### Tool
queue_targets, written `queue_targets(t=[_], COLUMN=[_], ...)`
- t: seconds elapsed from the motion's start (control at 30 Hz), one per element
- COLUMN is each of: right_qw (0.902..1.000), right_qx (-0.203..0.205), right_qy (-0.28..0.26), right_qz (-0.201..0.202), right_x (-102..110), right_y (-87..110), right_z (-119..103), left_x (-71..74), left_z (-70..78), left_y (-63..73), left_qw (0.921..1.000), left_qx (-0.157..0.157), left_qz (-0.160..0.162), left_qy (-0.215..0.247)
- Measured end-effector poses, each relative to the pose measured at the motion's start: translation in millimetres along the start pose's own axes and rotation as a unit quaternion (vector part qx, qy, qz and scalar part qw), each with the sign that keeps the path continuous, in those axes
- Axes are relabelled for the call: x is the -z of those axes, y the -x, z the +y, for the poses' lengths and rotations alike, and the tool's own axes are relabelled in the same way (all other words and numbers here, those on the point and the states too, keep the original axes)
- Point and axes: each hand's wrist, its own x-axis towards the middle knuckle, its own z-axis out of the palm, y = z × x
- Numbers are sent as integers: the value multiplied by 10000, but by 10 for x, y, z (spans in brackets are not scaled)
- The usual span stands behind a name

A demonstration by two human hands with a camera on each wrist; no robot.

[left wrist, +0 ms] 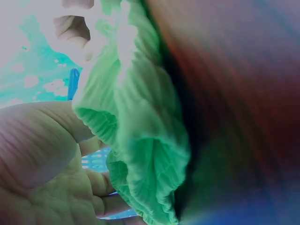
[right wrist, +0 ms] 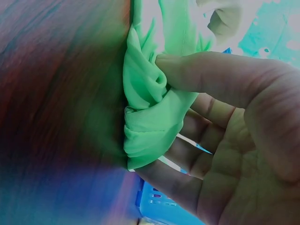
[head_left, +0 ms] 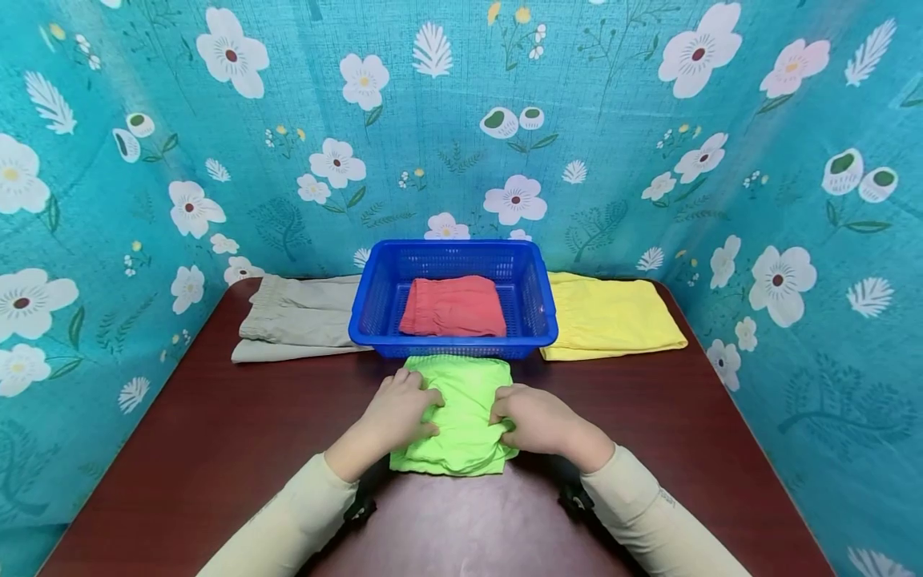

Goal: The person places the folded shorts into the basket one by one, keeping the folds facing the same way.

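Observation:
A folded pair of lime-green shorts (head_left: 465,425) lies on the table in front of the blue basket, its gathered waistband towards the basket. My left hand (head_left: 400,413) holds its left side; in the left wrist view the thumb and fingers are at the rumpled green cloth (left wrist: 145,131), fingertips partly hidden behind it. At the right side, my right hand (head_left: 537,421) grips the edge. The right wrist view has the thumb pressing into a twisted fold of green cloth (right wrist: 154,122), with fingers behind it.
The blue plastic basket (head_left: 453,346) stands behind, with folded red shorts (head_left: 454,308) inside. Grey folded garments (head_left: 303,316) lie left of it, a yellow folded garment (head_left: 613,316) right. Floral teal cloth (head_left: 447,160) hangs around the brown table (head_left: 216,457).

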Motion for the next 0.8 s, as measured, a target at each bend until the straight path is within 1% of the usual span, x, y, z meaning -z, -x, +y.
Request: queue_targets(t=[0.13,0.27,0.43,0.5,0.67,0.8], right_qw=[9999,9996,9991,9988,9982,9974], right_qx=[-128,-241,-301,-295,-318,-309], right_qy=[-59,-92,-181,-278,-442,-590], right_qz=[-81,-60,-215,-266,-268,-281], right_x=[-14,-30,-7,19,82,112], right_y=[16,4,13,21,16,15], right_z=[-37,-55,-52,-50,-36,-17], left_x=[19,65,141,168,228,248], left_z=[8,-17,-82,-100,-124,-136], left_y=[22,41,49,43,16,1], left_qw=[9996,9991,9970,9952,9910,9885], left_qx=[147,234,207,254,489,774], left_qz=[-172,-204,-258,-270,-120,-2], left_qy=[185,306,697,900,1241,1301])
